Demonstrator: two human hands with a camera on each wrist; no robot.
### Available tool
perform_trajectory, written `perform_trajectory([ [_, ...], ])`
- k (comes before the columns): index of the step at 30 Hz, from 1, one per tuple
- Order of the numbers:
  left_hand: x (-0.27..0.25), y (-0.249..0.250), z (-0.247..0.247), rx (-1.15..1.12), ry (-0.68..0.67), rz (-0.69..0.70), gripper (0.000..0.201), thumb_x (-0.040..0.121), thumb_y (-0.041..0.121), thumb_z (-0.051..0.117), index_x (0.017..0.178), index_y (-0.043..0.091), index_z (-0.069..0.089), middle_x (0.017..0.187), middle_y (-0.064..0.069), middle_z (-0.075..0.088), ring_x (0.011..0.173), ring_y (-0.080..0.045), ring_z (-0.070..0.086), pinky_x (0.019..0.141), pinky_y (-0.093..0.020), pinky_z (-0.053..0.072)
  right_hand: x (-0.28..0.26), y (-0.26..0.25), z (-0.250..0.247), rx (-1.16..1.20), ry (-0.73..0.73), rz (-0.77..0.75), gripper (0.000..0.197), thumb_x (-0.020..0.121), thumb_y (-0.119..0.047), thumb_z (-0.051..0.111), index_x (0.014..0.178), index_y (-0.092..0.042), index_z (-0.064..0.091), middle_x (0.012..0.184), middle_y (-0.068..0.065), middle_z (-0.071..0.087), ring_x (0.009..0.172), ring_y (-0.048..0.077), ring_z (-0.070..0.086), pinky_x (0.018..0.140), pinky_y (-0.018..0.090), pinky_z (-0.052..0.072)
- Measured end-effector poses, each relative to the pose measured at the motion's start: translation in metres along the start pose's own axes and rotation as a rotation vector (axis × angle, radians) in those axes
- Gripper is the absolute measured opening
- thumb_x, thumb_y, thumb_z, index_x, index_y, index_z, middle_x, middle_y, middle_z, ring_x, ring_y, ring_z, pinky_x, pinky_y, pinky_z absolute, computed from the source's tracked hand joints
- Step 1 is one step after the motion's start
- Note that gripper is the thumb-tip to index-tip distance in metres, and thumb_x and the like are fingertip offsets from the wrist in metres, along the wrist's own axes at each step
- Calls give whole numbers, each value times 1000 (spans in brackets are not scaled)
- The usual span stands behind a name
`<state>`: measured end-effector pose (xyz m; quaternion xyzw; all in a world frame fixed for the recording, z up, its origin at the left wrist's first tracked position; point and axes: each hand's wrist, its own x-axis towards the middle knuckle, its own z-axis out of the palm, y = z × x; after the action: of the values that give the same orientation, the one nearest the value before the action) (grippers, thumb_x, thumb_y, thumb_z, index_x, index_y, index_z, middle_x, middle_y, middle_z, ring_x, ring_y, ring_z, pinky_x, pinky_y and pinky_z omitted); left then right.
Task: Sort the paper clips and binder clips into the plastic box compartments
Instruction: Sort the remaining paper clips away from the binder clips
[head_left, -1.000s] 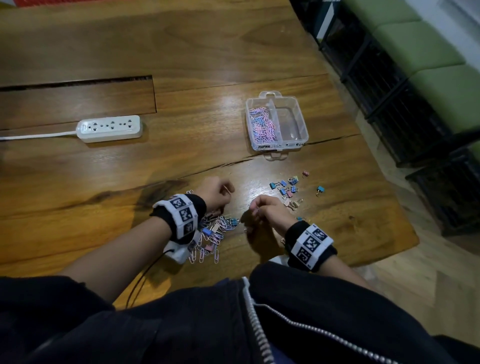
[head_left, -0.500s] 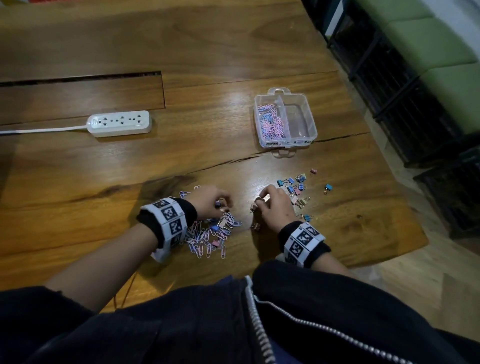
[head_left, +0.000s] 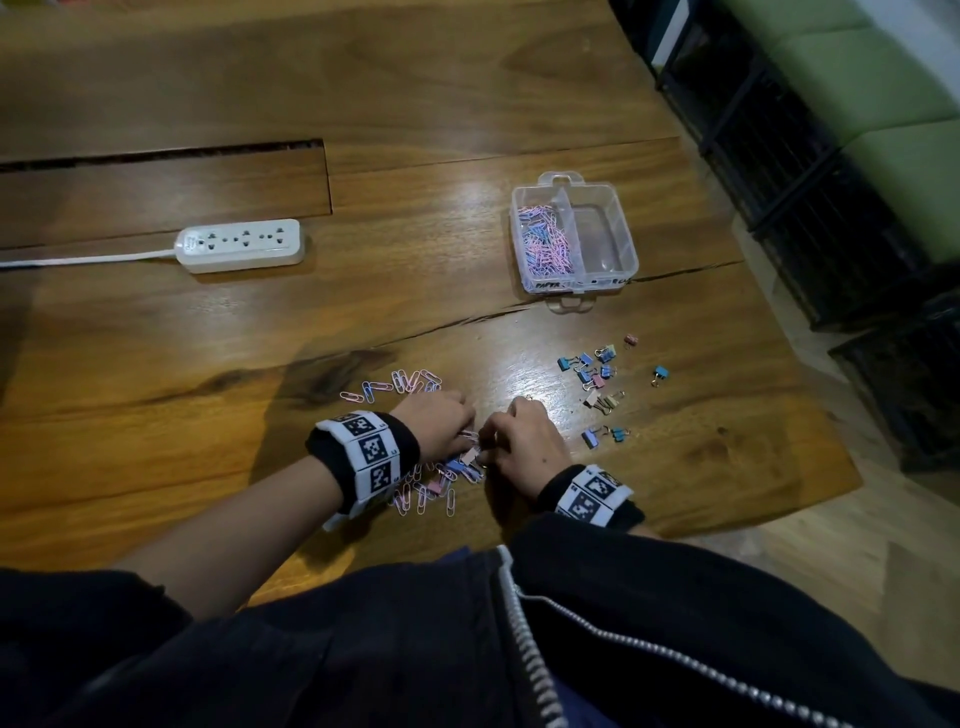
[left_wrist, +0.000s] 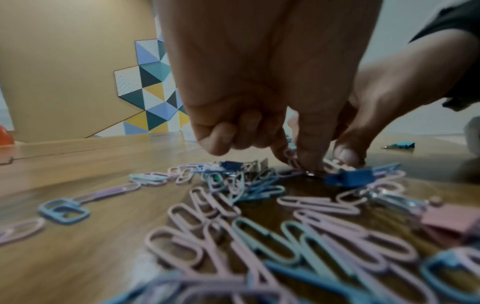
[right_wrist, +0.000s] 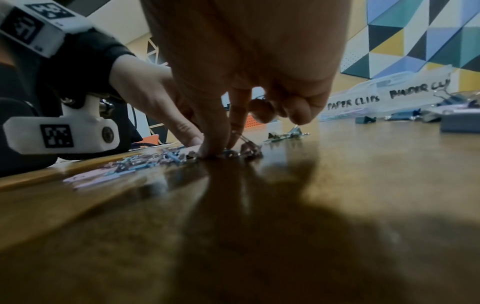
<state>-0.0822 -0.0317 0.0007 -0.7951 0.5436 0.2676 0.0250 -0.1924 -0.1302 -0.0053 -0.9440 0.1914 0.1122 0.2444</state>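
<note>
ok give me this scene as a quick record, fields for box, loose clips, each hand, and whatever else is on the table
plastic box: two compartments; left one holds pink and blue paper clips, right one looks empty
mixed pile: paper clips with a few binder clips, on the table under both hands
sorted binder clips: loose group on the table, right of the hands, near side of the box
left hand: fingers curled down into the pile, pinching paper clips
right hand: fingers down at the pile's edge; grip unclear
other: white power strip, far left
</note>
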Motion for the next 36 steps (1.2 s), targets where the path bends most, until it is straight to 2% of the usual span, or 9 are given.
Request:
perform_trajectory([
  [7, 0, -5, 4, -11, 16, -39, 35, 97, 33, 39, 116, 6, 49, 113, -8, 49, 104, -21, 50, 92, -31, 43, 4, 6, -1, -120, -129, -80, 22, 90, -23, 48, 105, -8, 54, 112, 7, 47, 105, 20, 39, 89, 29, 36],
  [12, -9, -20, -4, -1136, 59, -206, 24, 91, 22, 42, 68, 14, 41, 69, 3, 44, 58, -10, 39, 53, -19, 38, 6, 17, -16, 383, -63, 156, 8, 89, -12, 51, 81, -11, 48, 92, 3, 51, 81, 13, 48, 65, 10, 39],
  [14, -15, -26, -4, -1570, 34, -182, 14, 73, 21, 40, 62, 12, 40, 52, 5, 47, 43, -8, 38, 39, -15, 32, 6, 23, -23, 663, -79, 246, 12, 86, -9, 55, 76, -13, 50, 78, 1, 56, 62, 10, 57, 56, 15, 49],
  [17, -20, -30, -4, -1811, 25, -158, 11, 71, 18, 38, 63, 11, 41, 48, 4, 48, 36, -7, 38, 36, -13, 29, 5, 31, -31, 991, -129, 261, 16, 81, 0, 58, 76, -13, 51, 71, 2, 56, 56, 10, 58, 63, 26, 52],
  [22, -16, -27, -4, -1430, 46, -284, 29, 96, 17, 37, 70, 15, 51, 59, 2, 48, 34, 0, 39, 32, -12, 29, 3, 25, -39, 1324, -243, 312, 27, 88, 10, 37, 92, -11, 53, 77, 2, 49, 62, 11, 44, 59, 21, 39],
  [26, -18, -22, -3, -859, 13, -190, 16, 91, 25, 54, 76, 19, 52, 72, 7, 50, 62, -7, 49, 54, -18, 38, -1, 12, -36, 1428, -301, 370, 24, 91, -2, 32, 74, -9, 48, 71, 4, 45, 60, 12, 44, 55, 20, 37],
  [31, -20, -8, 4, -147, -16, -77, 34, 76, 47, 66, 98, 21, 59, 89, 8, 52, 81, -9, 47, 68, -23, 38, 0, -1, -16, 739, -207, 225, 24, 79, -14, 65, 69, -17, 44, 71, -3, 49, 66, 9, 48, 62, 20, 39],
  [34, -19, -3, 9, -86, 29, -74, 35, 78, 47, 63, 100, 21, 59, 90, 7, 56, 80, -10, 49, 67, -23, 40, 2, -3, -7, 213, -135, 73, 25, 77, -19, 68, 78, -17, 43, 87, -2, 47, 80, 14, 45, 69, 23, 34],
  [36, -17, -2, 9, -108, 49, -56, 32, 81, 45, 59, 100, 20, 61, 96, 3, 62, 84, -14, 56, 69, -25, 45, 4, 1, -7, 151, -82, 66, 18, 81, -20, 63, 81, -17, 45, 92, -2, 44, 85, 15, 45, 73, 23, 33],
])
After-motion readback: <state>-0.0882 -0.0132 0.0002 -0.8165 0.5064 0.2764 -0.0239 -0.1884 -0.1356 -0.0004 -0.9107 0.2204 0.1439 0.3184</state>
